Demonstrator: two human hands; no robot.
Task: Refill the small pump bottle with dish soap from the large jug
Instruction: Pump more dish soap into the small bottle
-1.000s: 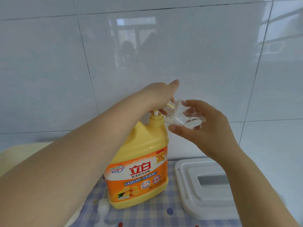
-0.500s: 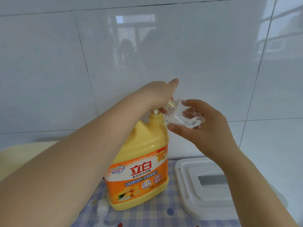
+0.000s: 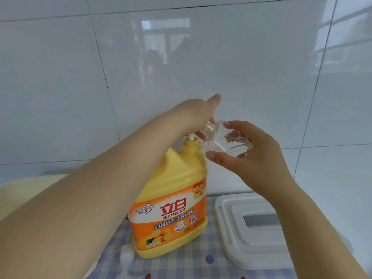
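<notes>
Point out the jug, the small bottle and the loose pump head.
jug [image 3: 169,214], head view, front label.
small bottle [image 3: 225,143], head view, clear body.
pump head [image 3: 126,254], head view, white top.

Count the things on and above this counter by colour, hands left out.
Yellow and orange: 1, the soap jug
Clear: 1, the small bottle
White: 2, the container lid and the loose pump head
Total: 4

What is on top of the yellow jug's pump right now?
The left hand rests on the pump of the yellow jug; only the white stem shows. The pump head and nozzle are covered, with the clear small bottle tilted beside them, held by the right hand.
</notes>
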